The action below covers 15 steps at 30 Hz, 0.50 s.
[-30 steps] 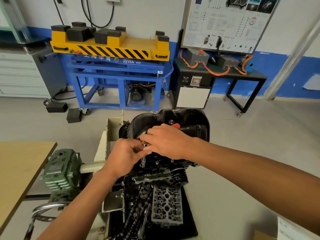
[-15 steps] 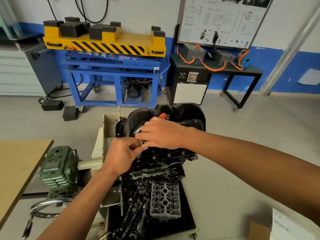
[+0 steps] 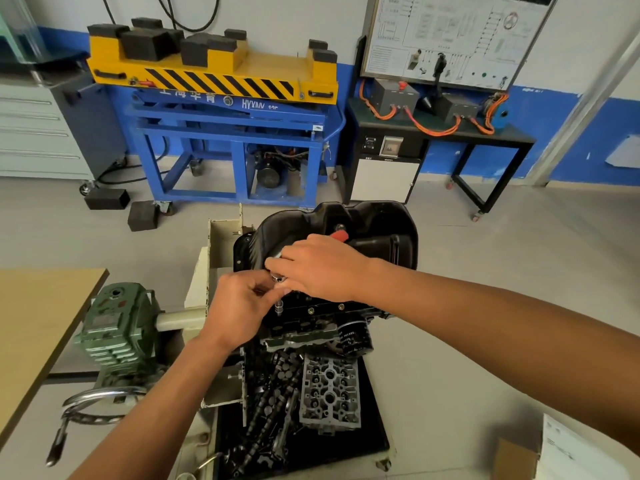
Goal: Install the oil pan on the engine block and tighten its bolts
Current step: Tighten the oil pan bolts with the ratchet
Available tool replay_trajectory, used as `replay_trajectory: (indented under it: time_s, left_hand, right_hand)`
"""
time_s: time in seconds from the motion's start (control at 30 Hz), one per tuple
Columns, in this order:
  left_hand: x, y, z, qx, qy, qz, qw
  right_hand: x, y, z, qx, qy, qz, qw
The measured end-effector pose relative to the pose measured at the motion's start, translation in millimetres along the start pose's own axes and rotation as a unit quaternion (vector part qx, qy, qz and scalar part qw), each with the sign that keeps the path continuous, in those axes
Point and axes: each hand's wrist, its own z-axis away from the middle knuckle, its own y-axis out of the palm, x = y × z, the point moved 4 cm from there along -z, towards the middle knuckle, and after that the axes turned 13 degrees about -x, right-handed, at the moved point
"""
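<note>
A black oil pan [image 3: 374, 220] sits on top of an engine block [image 3: 311, 327], beneath and beyond both grips. Its long axis seems to run left to right. Its near flange passes just under the knuckles.

A row of bolts [image 3: 311, 310] shows along that flange, just right of the left grip [image 3: 239, 306] and under the right wrist.

The right grip [image 3: 318, 268] is clenched round a ratchet [image 3: 341, 235]. The red handle tip pokes out past the knuckles, towards the pan's far side.

From the ratchet head an extension [image 3: 278, 306] drops nearly upright to the flange's left end. The left grip pinches it just below the head, and the two grips touch there. Whether the socket is seated on a bolt cannot be told.

The next bolts probably lie rightward along the flange. The right grip is nearer to them, so the tool would travel along the pan's long side.

Below the grips, towards the wearer, a cylinder head [image 3: 329, 393] lies in a tray of loose parts. Left of the left grip are a green gearbox [image 3: 114, 327] and a wooden desk [image 3: 38, 327]. Well beyond the pan stands a yellow and blue lift [image 3: 207, 71].
</note>
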Motion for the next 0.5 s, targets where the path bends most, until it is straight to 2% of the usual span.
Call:
replay_trajectory:
  time_s: [0.3, 0.5]
  left_hand:
    - [-4, 0, 5, -0.01, 0.008, -0.01, 1.0]
    - [-12, 3, 1, -0.002, -0.001, -0.001, 1.0]
  right_hand:
    - [20, 1, 7, -0.017, 0.096, 0.087, 0.991]
    - [8, -15, 5, 0.003, 0.088, -0.012, 0.996]
